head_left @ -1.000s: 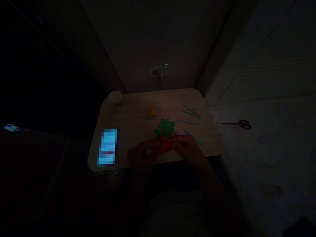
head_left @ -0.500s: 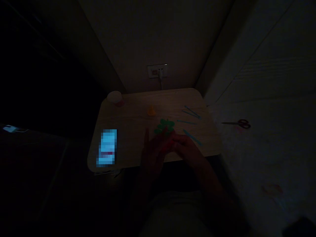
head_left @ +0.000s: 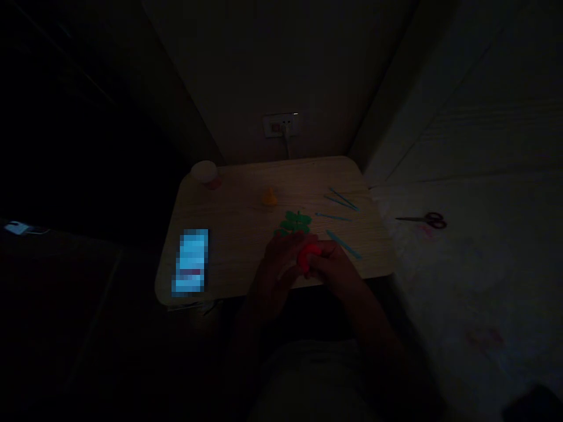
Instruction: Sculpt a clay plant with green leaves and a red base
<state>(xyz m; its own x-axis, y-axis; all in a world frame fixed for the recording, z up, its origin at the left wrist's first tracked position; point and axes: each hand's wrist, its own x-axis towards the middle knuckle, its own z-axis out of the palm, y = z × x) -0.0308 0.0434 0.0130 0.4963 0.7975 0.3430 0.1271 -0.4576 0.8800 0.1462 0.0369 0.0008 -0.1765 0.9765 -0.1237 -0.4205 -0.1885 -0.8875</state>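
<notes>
In the dim light, a bright red lump of modelling clay sits between my two hands over the table's near edge. My right hand pinches it from the right, thumb on the near face. From the left, my left hand curls its fingers and thumb around the lump's other side. Just beyond the fingers lies a green leaf-like clay piece, partly covered by my left hand. Farther back stands a small orange clay shape.
Several thin blue tools lie on the right of the wooden table. A lit, pixelated phone is at the left and a paper cup at the back left. Scissors rest on a pale surface to the right.
My left hand has turned and its raised finger has come down toward the lump. More of the red clay now shows between the hands.
</notes>
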